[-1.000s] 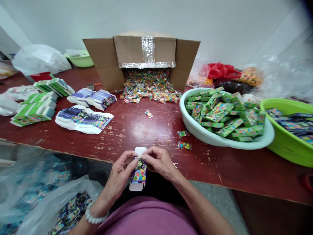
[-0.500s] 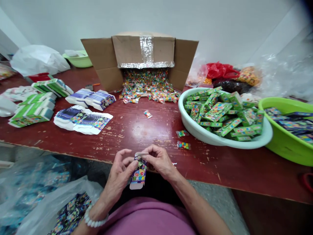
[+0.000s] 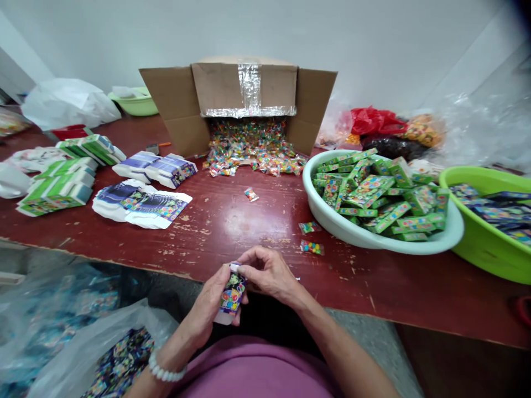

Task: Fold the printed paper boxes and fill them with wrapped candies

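Nearer the person than the open brown cardboard carton (image 3: 244, 88), in front of its mouth, a small purple-and-black printed card box (image 3: 233, 294) is held at the near edge of the dark red wooden tabletop (image 3: 249, 235). The left hand (image 3: 206, 307) grasps it, thumb along one side and fingers curled beneath to the other, probably to steady it with the printed face up. The right hand (image 3: 269, 275) has its thumb and bent forefinger pinching the end toward the carton, where a white flap (image 3: 234, 267) shows, seemingly for finer control there.

The carton's mouth faces the person with flaps spread, which likely lets the small clear-wrapped multicoloured sweets (image 3: 249, 148) spill out within reach. Left of the carton and nearer the person, flattened purple-and-white cards (image 3: 143, 205) lie overlapping, perhaps so that single ones lift easily. Right of the carton, also nearer, a round pale blue plastic basin (image 3: 365, 241) carries heaped green printed boxes (image 3: 369, 190), its raised rim presumably stopping them sliding off; farther right of the carton, a lime green plastic basin (image 3: 477, 255) holds dark printed boxes (image 3: 504, 213)
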Available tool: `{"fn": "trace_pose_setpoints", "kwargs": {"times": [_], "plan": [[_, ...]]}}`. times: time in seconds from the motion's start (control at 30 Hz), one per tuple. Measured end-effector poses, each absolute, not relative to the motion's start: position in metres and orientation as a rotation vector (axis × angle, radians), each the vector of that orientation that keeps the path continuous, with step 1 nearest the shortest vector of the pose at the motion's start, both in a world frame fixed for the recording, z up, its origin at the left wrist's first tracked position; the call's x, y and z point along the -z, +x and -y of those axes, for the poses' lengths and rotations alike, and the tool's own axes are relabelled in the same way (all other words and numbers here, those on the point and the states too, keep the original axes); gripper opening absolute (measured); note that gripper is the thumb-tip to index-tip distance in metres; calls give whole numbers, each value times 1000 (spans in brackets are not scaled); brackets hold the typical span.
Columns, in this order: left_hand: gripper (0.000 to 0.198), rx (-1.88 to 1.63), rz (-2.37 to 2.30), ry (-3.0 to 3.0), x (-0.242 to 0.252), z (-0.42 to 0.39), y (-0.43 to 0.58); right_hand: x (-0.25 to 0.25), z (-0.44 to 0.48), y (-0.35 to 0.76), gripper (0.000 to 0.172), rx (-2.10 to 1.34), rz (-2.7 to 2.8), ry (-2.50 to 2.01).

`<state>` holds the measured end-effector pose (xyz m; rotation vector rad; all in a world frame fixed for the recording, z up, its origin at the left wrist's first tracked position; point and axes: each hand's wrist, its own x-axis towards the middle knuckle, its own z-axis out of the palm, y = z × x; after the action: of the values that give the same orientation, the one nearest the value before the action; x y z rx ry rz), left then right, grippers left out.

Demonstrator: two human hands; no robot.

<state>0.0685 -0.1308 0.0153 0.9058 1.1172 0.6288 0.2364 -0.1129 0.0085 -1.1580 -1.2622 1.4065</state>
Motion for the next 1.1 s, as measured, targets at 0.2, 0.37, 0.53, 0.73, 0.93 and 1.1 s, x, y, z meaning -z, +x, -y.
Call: {"fn": "trace_pose_setpoints", "kwargs": {"times": [0.2, 0.37, 0.53, 0.73, 0.93, 1.1], "plan": [[62, -557, -1071, 1032, -19, 126, 64, -14, 111, 239, 26, -1642, 986, -1119], [67, -581, -1097, 1054, -16, 125, 62, -14, 120, 237, 24, -1527, 1119, -1026], [78, -552, -1159, 1060, -14, 128, 66, -12, 126, 240, 17, -1115, 1417, -1164], [82, -468, -1180, 1077, -14, 124, 65, -10, 121, 239, 15, -1286, 1322, -1159], [78, -496, -1166, 1113, -17, 122, 61, -12, 118, 228, 8, -1260, 1213, -1203], [81, -515, -1184, 991, -15, 123, 59, -14, 127, 229, 11, -1249, 1315, -1082]]}}
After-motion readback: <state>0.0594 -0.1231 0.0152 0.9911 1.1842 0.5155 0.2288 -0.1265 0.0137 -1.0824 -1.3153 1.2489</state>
